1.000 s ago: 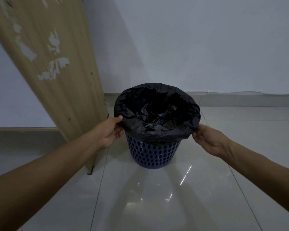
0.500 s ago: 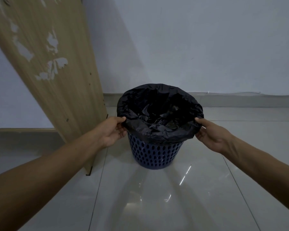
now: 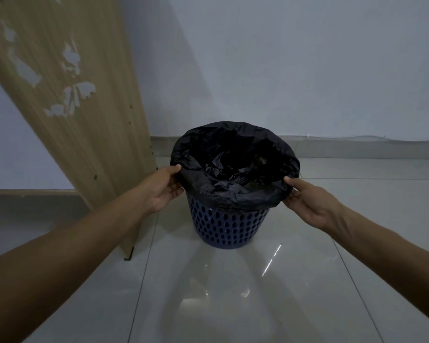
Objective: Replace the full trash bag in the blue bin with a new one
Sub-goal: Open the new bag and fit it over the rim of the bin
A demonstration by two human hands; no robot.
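A blue perforated bin (image 3: 227,225) stands on the tiled floor near the wall. A black trash bag (image 3: 235,169) lines it, its edge folded down over the rim, with crumpled plastic and some rubbish visible inside. My left hand (image 3: 162,188) pinches the bag's folded edge on the left side, thumb on top. My right hand (image 3: 310,198) pinches the folded edge on the right side, thumb on top as well.
A wooden panel (image 3: 67,102) with peeling veneer leans beside the bin on the left, its foot on the floor. A white wall (image 3: 295,65) and skirting run behind the bin. Glossy floor tiles (image 3: 221,293) spread in front.
Both hands have shifted up from the lower hem of the folded bag to its rim, thumbs now on top. The bin has not moved.
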